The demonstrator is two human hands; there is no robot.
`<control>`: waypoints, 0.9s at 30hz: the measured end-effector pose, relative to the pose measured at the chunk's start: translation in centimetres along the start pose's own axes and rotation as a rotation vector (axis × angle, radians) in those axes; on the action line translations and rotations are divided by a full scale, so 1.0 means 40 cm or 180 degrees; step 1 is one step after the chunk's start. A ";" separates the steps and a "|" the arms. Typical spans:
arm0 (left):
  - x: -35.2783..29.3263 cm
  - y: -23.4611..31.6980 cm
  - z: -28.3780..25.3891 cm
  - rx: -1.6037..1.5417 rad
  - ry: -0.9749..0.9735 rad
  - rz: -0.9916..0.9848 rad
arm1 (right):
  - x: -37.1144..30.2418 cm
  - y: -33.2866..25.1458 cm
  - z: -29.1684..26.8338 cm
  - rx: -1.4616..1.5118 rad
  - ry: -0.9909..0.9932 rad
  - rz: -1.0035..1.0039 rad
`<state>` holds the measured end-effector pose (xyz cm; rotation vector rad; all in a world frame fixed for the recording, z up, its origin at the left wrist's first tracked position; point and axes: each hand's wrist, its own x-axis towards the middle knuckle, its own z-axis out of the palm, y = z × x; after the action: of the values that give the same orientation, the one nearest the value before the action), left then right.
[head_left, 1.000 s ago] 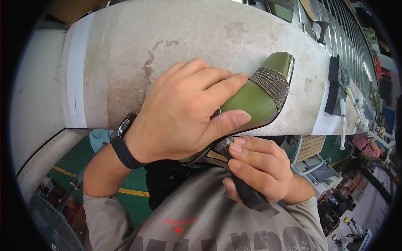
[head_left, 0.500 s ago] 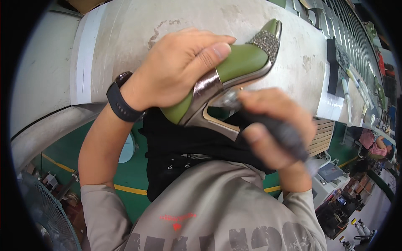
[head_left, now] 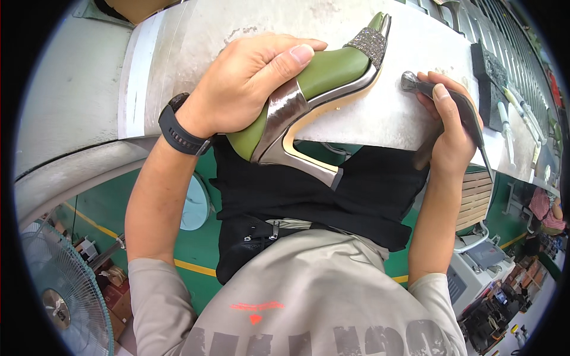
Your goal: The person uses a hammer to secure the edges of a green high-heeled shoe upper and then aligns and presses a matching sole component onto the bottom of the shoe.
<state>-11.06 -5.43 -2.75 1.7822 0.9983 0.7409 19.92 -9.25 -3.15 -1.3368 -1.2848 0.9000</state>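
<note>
A green high-heeled shoe [head_left: 335,70] with shiny bronze bands and a glittery strip near the toe lies tilted at the table's near edge. Its toe points away to the right, its tan sole faces right, and the slim heel juts out over my lap. My left hand [head_left: 255,83] is wrapped round the shoe's upper side, covering its opening. To the right of the sole and apart from it, my right hand [head_left: 448,118] grips dark metal pincers [head_left: 454,95] with a rounded shiny end; a second dark arm below is blurred.
The pale worktable [head_left: 196,71] spans the far side, with metal rollers [head_left: 504,35] beyond it. On the right are a black block [head_left: 490,83] and several pen-like tools [head_left: 522,113]. A fan [head_left: 65,296] stands at lower left, near a light-blue round stool [head_left: 195,204]. Another person sits far right.
My right hand has drawn the pincers away from the shoe's sole, to the right and farther up over the table. The shoe and left hand have shifted slightly.
</note>
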 end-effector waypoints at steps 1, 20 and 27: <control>0.004 0.011 -0.002 0.0030 -0.0028 0.0022 | -0.001 -0.004 0.003 -0.0011 0.0112 -0.0067; 0.120 0.132 0.071 0.1470 -0.0435 -0.0063 | 0.137 -0.131 0.035 0.0416 -0.0899 -0.0140; 0.123 0.137 0.044 0.1359 -0.0612 0.0040 | 0.252 0.020 0.048 0.0727 -0.0398 0.0511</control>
<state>-5.51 -3.19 1.92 2.1794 1.0704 0.3684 19.71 1.02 -2.97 -1.2304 -1.1405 1.2210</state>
